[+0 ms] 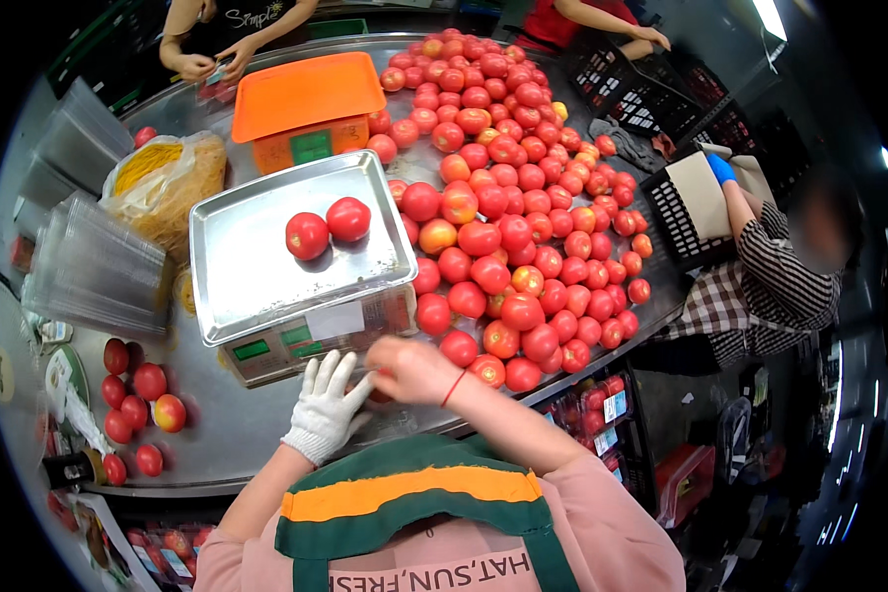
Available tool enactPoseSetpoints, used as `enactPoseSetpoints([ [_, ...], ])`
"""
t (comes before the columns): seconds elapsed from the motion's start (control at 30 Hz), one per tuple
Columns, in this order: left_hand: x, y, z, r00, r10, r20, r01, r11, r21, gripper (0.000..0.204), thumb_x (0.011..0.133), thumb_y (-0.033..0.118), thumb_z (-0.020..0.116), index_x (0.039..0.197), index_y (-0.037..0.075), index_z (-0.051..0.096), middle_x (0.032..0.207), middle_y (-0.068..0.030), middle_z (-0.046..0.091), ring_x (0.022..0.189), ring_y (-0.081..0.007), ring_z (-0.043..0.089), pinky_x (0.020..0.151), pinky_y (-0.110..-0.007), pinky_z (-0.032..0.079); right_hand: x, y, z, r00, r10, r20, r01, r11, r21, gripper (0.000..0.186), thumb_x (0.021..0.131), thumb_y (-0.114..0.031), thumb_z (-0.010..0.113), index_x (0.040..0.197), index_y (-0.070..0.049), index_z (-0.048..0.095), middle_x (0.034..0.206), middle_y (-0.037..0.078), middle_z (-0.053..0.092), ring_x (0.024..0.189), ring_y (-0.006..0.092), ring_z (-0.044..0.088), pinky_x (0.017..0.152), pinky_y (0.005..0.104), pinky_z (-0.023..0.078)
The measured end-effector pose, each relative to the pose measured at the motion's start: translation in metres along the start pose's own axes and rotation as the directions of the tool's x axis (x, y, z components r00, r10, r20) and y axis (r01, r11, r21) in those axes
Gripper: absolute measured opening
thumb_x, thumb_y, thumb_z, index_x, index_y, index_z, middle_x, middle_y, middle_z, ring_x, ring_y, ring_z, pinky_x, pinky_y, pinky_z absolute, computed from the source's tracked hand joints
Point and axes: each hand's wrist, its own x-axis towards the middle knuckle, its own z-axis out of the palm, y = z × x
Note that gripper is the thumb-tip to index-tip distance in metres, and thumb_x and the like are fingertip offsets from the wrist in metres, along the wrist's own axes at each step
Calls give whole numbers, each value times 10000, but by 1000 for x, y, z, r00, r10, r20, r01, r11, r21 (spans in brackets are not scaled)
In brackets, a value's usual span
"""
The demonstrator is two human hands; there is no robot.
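My left hand (326, 409), in a white knit glove, is in front of the scale (316, 340) with its fingers stretched and spread. Close beside it, my bare right hand (412, 370), with a red string on the wrist, curls over a tomato (379, 396) that shows only as a bit of red. What lies under the two hands is mostly hidden. On the scale's metal tray (242, 281) sit two tomatoes (328, 227). A large pile of red tomatoes (503, 237) spreads over the table to the right of the tray.
Stacks of clear plastic boxes (104, 271) and a bag of yellow bands (168, 183) stand at left. Several loose tomatoes (133, 405) lie near them. Behind is a second scale with an orange tray (311, 94). Co-workers stand at the far side and right, near black crates (696, 202).
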Motion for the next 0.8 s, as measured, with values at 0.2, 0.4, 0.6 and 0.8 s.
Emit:
enactPoseSetpoints([
  [0.2, 12, 2, -2, 997, -73, 13, 74, 995, -68, 631, 631, 273, 758, 1197, 139, 511, 1246, -156, 435, 1198, -352, 388, 999, -528, 313, 104, 13, -55, 891, -82, -447, 7, 986, -168, 337, 729, -59, 649, 1053, -38, 556, 1046, 153, 570, 993, 330, 547, 841, 387, 453],
  [0.4, 16, 1, 3, 993, -105, -53, 102, 993, -58, 625, 629, 260, 757, 1197, 159, 517, 1226, -150, 455, 1175, -332, 419, 986, -517, 338, 147, 54, -43, 957, 24, -291, -101, 962, -254, 524, 689, -175, 708, 1166, -67, 519, 1111, 127, 555, 1067, 273, 529, 869, 371, 449],
  [0.6, 13, -1, 5, 991, -125, -57, 120, 990, -80, 584, 640, 251, 747, 1178, 174, 535, 1232, -145, 456, 1178, -322, 420, 988, -519, 334, 96, 16, -57, 911, 403, -87, -105, 430, 896, 401, 906, -347, 514, 1131, -15, 516, 793, 82, 613, 512, 115, 526, 398, 205, 374],
  [0.8, 13, -2, 7, 991, -119, -54, 115, 991, -68, 556, 670, 267, 729, 1191, 192, 550, 1236, -133, 455, 1179, -310, 422, 999, -506, 334, 19, -3, -27, 911, 360, 199, -184, -78, 980, 585, 923, -532, 373, 1197, -29, 490, 1022, 143, 618, 651, 162, 608, 480, 220, 469],
])
